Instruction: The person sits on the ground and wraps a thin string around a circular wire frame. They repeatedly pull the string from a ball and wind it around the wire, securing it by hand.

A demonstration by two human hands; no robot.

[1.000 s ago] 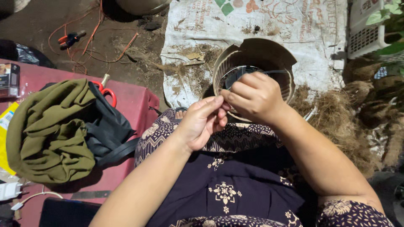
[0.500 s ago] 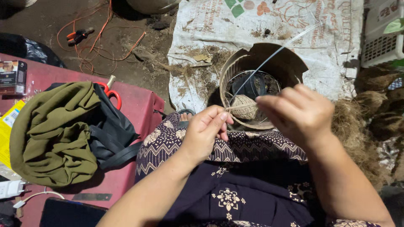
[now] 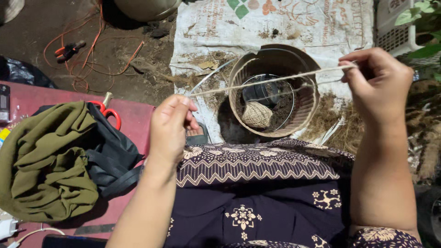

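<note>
A length of pale twine [image 3: 271, 81] runs taut between my two hands, above a round tan basket [image 3: 310, 111]. My left hand [image 3: 170, 128] pinches its near end at the left, over my dark patterned skirt [image 3: 257, 193]. Up at the right, my right hand [image 3: 379, 85] pinches the other end. Inside the basket lie a ball of twine [image 3: 257, 114] and a dark pot in soil, with a wire hoop around them.
A printed white sack [image 3: 275, 27] lies on the dirt under the basket. At my left a red surface [image 3: 55, 98] carries an olive cloth [image 3: 43, 163], a black bag [image 3: 110, 158] and red-handled scissors [image 3: 108, 112]. Orange wire [image 3: 92, 55] and pliers lie on the ground; a white crate [image 3: 397, 30] stands far right.
My hands were close together over the basket. They have drawn apart, the right hand going up and right, and the twine is now stretched straight between them.
</note>
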